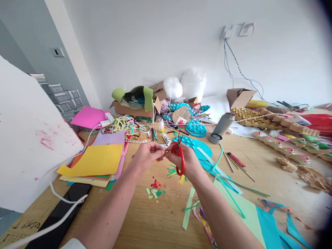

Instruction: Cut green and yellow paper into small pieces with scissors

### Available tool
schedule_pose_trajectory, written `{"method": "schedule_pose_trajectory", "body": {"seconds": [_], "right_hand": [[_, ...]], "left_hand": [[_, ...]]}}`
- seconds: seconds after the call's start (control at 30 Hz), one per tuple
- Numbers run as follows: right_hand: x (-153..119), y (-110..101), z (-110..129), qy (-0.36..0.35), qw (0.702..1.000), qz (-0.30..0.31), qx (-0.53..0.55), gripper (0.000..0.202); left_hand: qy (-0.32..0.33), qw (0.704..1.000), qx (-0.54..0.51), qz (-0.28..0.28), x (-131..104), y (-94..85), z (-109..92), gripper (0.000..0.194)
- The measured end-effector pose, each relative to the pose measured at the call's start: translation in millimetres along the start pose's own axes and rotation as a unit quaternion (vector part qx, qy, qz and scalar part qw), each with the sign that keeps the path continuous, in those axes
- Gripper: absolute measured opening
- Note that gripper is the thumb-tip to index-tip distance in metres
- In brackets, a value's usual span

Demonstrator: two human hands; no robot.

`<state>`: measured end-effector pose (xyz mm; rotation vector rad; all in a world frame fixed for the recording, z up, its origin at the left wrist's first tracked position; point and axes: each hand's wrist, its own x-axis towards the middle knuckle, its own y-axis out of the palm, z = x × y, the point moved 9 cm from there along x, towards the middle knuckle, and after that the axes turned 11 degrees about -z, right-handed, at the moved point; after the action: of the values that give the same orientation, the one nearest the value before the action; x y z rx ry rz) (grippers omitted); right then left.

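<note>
Both hands meet over the middle of the table. My left hand (149, 154) is closed in a pinch, its fingertips touching those of the other hand; whatever lies between them is too small to make out. Red-handled scissors (181, 162) are held in my right hand (185, 159), with the blades pointing up and away. A bit of yellow shows near the right fingertips. Below the hands, small round paper dots (156, 188) in red, orange, green and pale yellow lie on the wood. Thin green and yellow paper strips (172, 171) lie just above the dots.
Coloured paper sheets (101, 160) and a black phone (62, 211) with a white cable are at left. A grey flask (223, 127), blue paper discs (195, 128) and egg-carton pieces (259, 117) stand farther back. Green and blue paper (238, 204) covers the near right.
</note>
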<state>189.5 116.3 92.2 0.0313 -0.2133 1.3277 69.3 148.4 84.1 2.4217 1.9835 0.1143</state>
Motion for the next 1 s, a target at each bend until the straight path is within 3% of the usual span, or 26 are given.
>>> {"method": "schedule_pose_trajectory", "body": {"seconds": [0.3, 0.5, 0.6, 0.7, 0.87, 0.93, 1.0], "right_hand": [[4, -11, -7, 0.035, 0.998, -0.056, -0.001, 0.018], [7, -28, -12, 0.052, 0.983, -0.131, 0.119, 0.023], [6, -27, -9, 0.034, 0.972, -0.13, 0.192, 0.019], [5, -26, -9, 0.033, 0.969, -0.13, 0.207, 0.02], [10, -40, 0, 0.01, 0.984, -0.127, 0.121, 0.028], [10, -55, 10, -0.025, 0.984, -0.154, 0.084, 0.03], [9, -56, 19, -0.059, 0.991, -0.121, 0.02, 0.029]], "left_hand": [[-0.006, 0.999, 0.019, 0.051, -5, 5.8, -3, 0.022], [0.054, 0.994, 0.047, -0.078, -2, -17.2, -17, 0.028], [0.033, 0.997, 0.072, -0.013, -4, -4.1, -10, 0.031], [0.023, 0.997, 0.072, 0.035, -5, 4.0, -6, 0.021], [0.035, 0.997, 0.072, 0.018, -2, -7.9, -11, 0.019], [0.03, 0.994, 0.103, 0.038, -2, -9.1, -9, 0.019], [0.022, 0.987, 0.145, 0.072, -3, -7.1, -4, 0.02]]}}
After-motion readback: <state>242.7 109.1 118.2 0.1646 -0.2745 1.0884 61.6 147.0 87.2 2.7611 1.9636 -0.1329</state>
